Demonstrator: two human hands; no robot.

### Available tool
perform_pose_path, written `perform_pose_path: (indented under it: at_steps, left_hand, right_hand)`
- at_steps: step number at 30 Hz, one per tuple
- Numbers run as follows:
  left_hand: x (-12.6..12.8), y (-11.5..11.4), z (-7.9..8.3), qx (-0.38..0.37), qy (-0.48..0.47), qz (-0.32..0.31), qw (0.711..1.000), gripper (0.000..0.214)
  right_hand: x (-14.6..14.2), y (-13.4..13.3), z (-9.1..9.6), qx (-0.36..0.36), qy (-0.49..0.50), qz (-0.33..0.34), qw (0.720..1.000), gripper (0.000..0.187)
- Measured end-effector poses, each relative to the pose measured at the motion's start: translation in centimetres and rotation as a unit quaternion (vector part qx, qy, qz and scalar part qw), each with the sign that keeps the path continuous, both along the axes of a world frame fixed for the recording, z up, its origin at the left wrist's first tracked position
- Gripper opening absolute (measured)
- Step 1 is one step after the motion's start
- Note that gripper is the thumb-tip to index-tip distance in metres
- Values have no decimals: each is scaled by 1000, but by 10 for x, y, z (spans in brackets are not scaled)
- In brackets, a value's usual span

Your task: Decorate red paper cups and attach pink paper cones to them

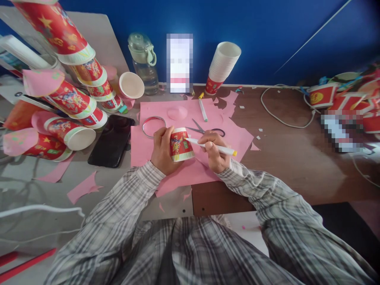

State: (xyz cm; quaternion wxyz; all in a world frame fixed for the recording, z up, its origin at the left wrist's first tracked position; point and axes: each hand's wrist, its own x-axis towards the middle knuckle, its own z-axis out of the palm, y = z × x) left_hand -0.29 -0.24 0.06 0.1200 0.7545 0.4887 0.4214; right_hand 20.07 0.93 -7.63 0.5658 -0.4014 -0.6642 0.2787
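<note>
My left hand (162, 152) grips a red printed paper cup (180, 145), held upside down with its wide rim toward me. A white marker with a yellow end (219, 148) is pinched in my right hand (216, 152); its tip meets the cup's printed side or hovers very close. Pink paper (175, 180) with cut edges lies under both hands. Just beyond my right hand rest black-handled scissors (202, 130), blades apart. A roll of tape (153, 126) sits by my left fingers. Another marker, with a yellow cap (203, 109), lies farther back.
Decorated cups (74, 99) are stacked and lying at left, beside a black phone (111, 140). Along the blue wall stand a water bottle (145, 67), a lit phone (179, 63) and nested cups (222, 65). A cable (285, 122) and more red cups (323, 95) are at right.
</note>
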Motion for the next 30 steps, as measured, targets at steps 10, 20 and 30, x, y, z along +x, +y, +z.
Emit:
perform_pose_path:
  at_steps: [10,20,30]
  left_hand:
    - [0,0,0,10,1,-7,1000,78]
    - [0,0,-1,1,-7,-8,1000,81]
    - [-1,0,-1,2,0,-9,1000,81]
  right_hand:
    - [-2,-1,4,88,6,31,996,48]
    - [-1,0,-2,39,-9,14,999,56]
    - [-3,-2,4,28,7,4,1000,58]
